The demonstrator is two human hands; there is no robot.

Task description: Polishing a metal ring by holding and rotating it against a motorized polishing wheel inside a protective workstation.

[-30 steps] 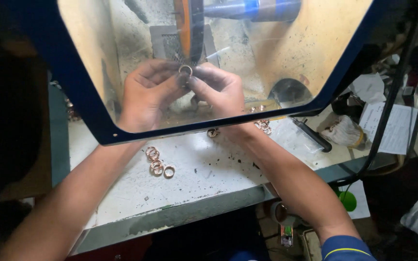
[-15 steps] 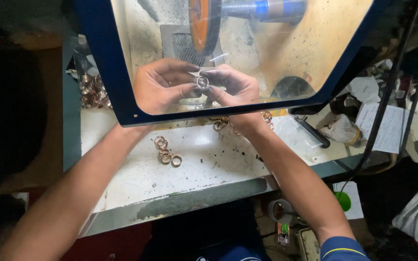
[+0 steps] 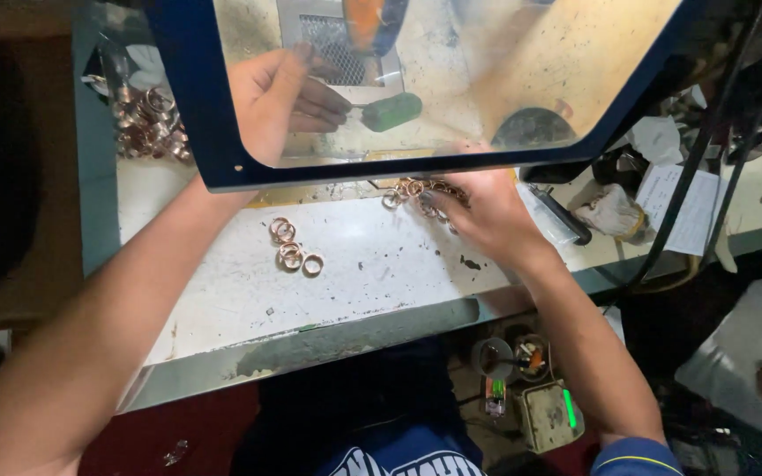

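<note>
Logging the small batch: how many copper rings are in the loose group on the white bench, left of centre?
4 rings: two touching at the top, two below, the right one slightly apart. More lie under the right hand and heaped at far left, uncounted.

Ring cluster [image 3: 293,249] left on bench [image 3: 381,282]; shield [image 3: 451,79] behind

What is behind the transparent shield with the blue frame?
Through the shield show the left hand, open, a green block, a metal mesh and an orange wheel. The frame covers the left wrist.
</note>
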